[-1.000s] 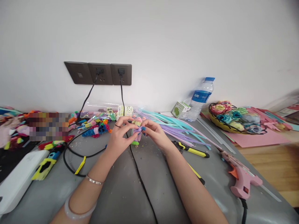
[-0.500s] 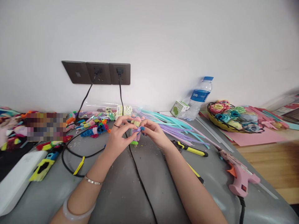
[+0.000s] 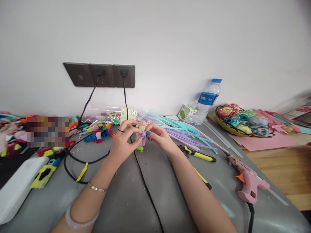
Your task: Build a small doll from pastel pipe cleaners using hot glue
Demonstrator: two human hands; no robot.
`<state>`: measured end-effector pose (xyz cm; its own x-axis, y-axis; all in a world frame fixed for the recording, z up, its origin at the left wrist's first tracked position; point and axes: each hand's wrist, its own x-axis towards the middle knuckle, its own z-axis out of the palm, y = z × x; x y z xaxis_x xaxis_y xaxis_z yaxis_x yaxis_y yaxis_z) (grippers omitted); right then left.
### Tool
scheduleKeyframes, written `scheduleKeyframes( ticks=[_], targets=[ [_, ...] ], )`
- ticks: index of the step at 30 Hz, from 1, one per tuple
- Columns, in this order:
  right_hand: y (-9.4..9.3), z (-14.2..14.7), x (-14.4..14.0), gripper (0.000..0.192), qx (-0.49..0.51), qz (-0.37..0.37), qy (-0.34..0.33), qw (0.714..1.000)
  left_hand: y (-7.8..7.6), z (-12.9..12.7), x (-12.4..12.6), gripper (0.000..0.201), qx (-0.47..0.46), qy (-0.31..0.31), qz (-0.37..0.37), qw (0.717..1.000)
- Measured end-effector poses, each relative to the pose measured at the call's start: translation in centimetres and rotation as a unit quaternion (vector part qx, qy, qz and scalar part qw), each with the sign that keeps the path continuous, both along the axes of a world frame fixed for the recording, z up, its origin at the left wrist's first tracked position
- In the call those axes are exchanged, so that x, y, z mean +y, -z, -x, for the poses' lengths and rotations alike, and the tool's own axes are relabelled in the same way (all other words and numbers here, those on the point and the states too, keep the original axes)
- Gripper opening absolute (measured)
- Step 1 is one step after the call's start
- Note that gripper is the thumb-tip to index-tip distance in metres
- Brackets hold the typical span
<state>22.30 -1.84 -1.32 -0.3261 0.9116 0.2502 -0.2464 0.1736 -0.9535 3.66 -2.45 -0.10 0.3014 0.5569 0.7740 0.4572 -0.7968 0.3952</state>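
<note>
Left hand (image 3: pixel 123 142) and right hand (image 3: pixel 159 138) each close a fingertip grip on the small pipe-cleaner figure (image 3: pixel 141 135), held just above the grey tabletop (image 3: pixel 126 197), near the loose pipe cleaners (image 3: pixel 184 132).

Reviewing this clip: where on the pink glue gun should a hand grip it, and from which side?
Probably grip the glue gun by its thick handle, the end where the cord leaves, coming from the table's right edge. It lies flat with its nozzle pointing up-left toward the pliers, so that approach stays clear of the tip.
</note>
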Motion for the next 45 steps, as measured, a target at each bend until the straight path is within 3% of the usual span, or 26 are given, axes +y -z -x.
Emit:
scheduleKeyframes(
  ticks=[22, 26, 33, 45],
  targets=[
    [0.01, 0.00, -0.01, 0.025, -0.005, -0.014, -0.003, 1.000, -0.08, -0.13, -0.05, 0.017, 0.012, 0.014, -0.020, 1.000],
    [0.08, 0.00, 0.00, 0.025, -0.008, -0.020, 0.004, 1.000, -0.08, -0.06, -0.12, 0.015, 0.002, 0.007, 0.008, 1.000],
    [0.09, 0.15, 0.17, 0.027, -0.012, -0.074, 0.039, 0.996, 0.08, 0.07, -0.02, 0.014, -0.035, -0.002, 0.088, 0.995],
    [0.52, 0.30, 0.39, 0.027, -0.013, -0.130, 0.067, 0.989, 0.18, 0.00, 0.00, 0.016, -0.039, -0.002, 0.064, 0.997]
  ],
)
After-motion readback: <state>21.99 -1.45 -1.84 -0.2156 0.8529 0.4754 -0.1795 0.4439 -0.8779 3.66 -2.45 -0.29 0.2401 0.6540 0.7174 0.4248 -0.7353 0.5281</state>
